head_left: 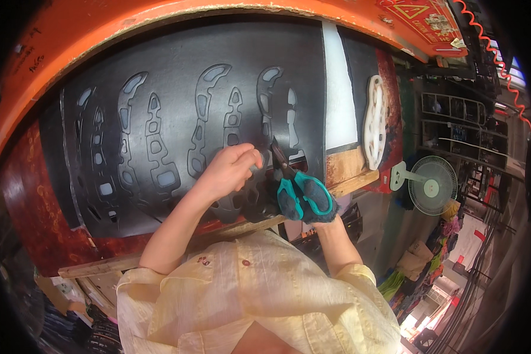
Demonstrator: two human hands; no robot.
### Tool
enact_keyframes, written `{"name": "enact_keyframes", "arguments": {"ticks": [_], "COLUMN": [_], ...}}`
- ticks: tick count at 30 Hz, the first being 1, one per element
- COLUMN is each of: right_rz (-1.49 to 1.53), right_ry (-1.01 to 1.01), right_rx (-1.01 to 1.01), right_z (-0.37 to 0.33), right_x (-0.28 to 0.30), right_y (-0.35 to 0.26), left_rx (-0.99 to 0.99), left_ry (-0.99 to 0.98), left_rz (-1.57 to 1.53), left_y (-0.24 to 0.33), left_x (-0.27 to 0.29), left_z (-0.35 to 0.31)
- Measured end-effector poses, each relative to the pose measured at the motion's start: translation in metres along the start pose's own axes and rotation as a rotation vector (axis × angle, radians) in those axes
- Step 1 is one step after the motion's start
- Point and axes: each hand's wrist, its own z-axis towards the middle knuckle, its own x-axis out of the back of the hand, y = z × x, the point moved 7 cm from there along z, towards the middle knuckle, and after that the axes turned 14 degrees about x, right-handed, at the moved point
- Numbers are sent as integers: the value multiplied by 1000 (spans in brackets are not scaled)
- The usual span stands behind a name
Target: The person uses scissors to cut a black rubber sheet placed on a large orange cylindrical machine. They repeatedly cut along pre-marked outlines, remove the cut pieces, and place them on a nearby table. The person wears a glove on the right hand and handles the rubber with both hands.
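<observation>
- Workshop behind, cluttered. White fan [432, 184] off to the right, coiled orange cord [494, 52] up top right. Orange machine beam [177, 15] arcs over the far side of the counter [26, 194], which is mottled red-brown.
- Head view, what's on it?
- Big black sheet [180, 100], rubber-like, covers most of it. Rows of curved, sole-shaped outlines [154, 144] in it, with pale patches inside. White strip [340, 88] along the sheet's right side, wooden board [348, 168] nearer the person. Off-white elongated frame [373, 127] with holes, right of the strip.
- Hands?
- Right hand [321, 206] has the teal-handled scissors [285, 170]. Dark grey fuzz shows in and around the loops; glove or wrap, can't tell. Fingers mostly hidden.
- Blades?
- Pointing away from the person, slightly left, over the sheet by the rightmost outlines. Can't tell if they touch it.
- Left hand [233, 170]?
- Bare, fingers curled in, narrow, over the sheet just left of the scissors. Can't tell if anything's pinched in it.
</observation>
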Motion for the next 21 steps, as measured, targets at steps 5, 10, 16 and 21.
{"name": "enact_keyframes", "arguments": {"ticks": [5, 10, 16, 21], "right_rz": [-189, -642, -595, -316], "right_ry": [-88, -73, 99, -72], "right_rx": [40, 102, 73, 45], "right_z": [4, 6, 3, 10], "right_x": [-2, -3, 5, -2], "right_y": [-12, -24, -15, -12], "left_rx": [-35, -296, -419, -423], "left_ry": [-12, 253, 400, 341], "left_rz": [-35, 208, 458, 354], "left_y": [-4, 3, 9, 8], "left_x": [-2, -7, -10, -8], "left_z": [-3, -12, -10, -9]}}
